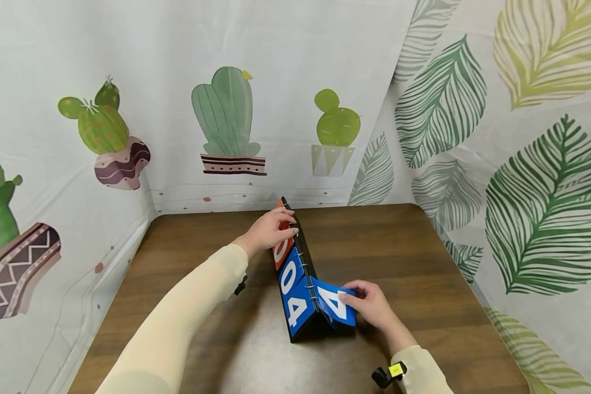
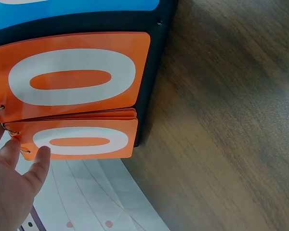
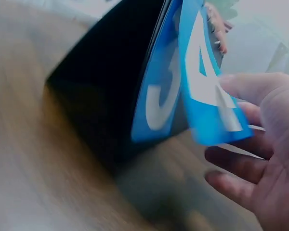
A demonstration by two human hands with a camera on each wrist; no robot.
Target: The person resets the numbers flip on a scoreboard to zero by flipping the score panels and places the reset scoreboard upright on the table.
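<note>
A tent-shaped flip scoreboard (image 1: 302,268) with ringed number cards stands on the table. Its left face shows blue cards reading 0 and 4 nearest me, with red-orange cards farther back. At the far end, my left hand (image 1: 271,230) grips the top ridge. In the left wrist view, its thumb lies by the rings on an orange 0 card (image 2: 82,139). My right hand (image 1: 371,306) pinches a blue card with a white 4 (image 1: 336,306), lifted away from the right face. Behind it, the right wrist view shows another blue card (image 3: 156,96) with a partly hidden white digit.
The brown wooden table (image 1: 399,246) extends on both sides of the scoreboard. Behind and beside it hangs a white curtain (image 1: 285,65) printed with cacti and leaves. Dark straps (image 1: 384,376) sit around both sleeved wrists.
</note>
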